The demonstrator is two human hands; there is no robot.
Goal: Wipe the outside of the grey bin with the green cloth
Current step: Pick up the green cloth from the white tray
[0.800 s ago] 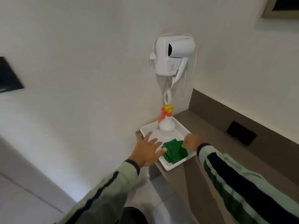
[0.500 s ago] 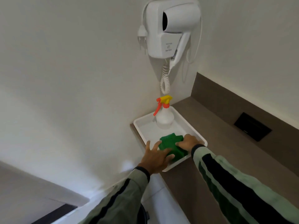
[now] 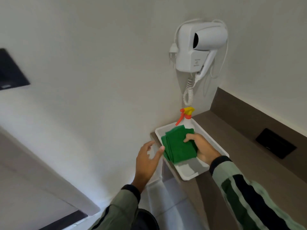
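My right hand grips the folded green cloth and holds it lifted above the white tray. The cloth tilts toward the left. My left hand hovers just left of the tray with fingers spread, its thumb close to the cloth's left edge, holding nothing. No grey bin shows in this view.
A spray bottle with a red and yellow trigger stands at the tray's far end. The tray rests on the left end of a brown counter. A white wall-mounted hairdryer hangs above. A black socket plate sits on the counter's back panel.
My right hand has closed on the green cloth and raised it off the tray. My left hand has drawn back off the tray's edge to the left.
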